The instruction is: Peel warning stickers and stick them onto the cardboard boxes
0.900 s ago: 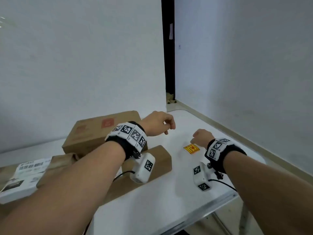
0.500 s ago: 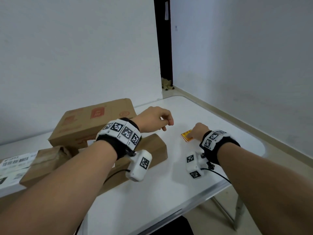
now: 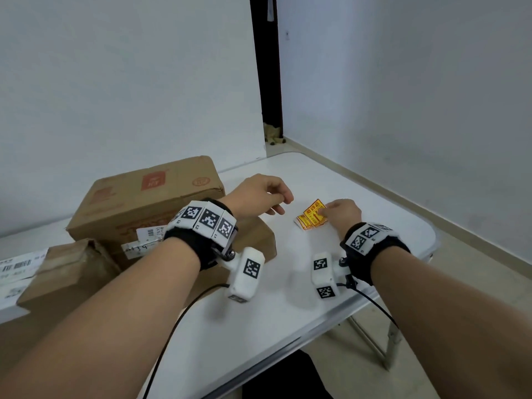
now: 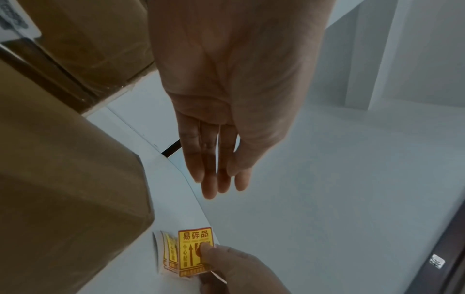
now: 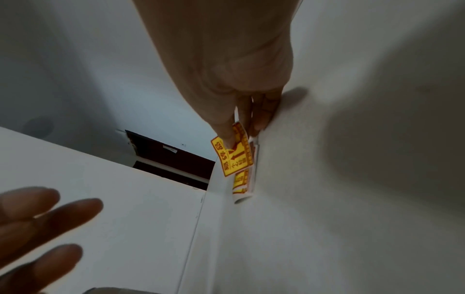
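My right hand (image 3: 342, 213) pinches the top yellow warning sticker (image 4: 195, 249), lifted off the sticker strip (image 5: 242, 184) lying on the white bench (image 3: 288, 306). My left hand (image 4: 226, 99) hovers near, fingers straight, holding nothing. Cardboard boxes (image 3: 149, 197) stand to the left.

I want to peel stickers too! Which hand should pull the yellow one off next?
The right hand, probably: it already pinches the yellow sticker, lifted from its strip. The left hand hovers open beside it, holding nothing.
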